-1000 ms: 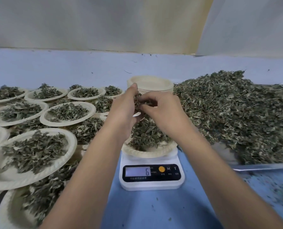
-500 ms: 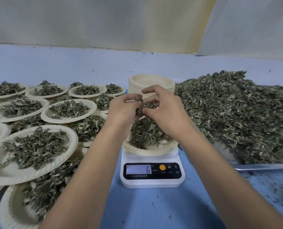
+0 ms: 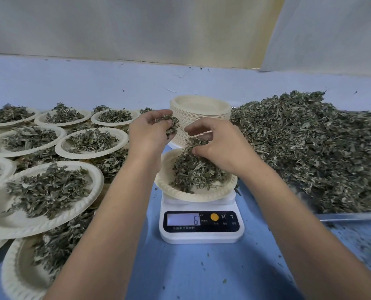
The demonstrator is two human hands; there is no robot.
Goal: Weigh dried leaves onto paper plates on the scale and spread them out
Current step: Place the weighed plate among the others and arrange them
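Newly parted, left hand (image 3: 146, 133) and right hand (image 3: 220, 142) each pinched dried grey-green leaves (image 3: 172, 126) in curled fingers (image 3: 196, 127), spreading them over the round cream paper plate (image 3: 169, 188).

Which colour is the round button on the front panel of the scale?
The round button on the scale is orange-yellow; the head view shows it.

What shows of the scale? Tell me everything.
The scale is a white, plastic-looking slab with rounded corners, standing flat on the blue table. Its black front panel holds a lit display reading 6, an orange round button and keys marked M and T. A paper plate of leaves sits on top.
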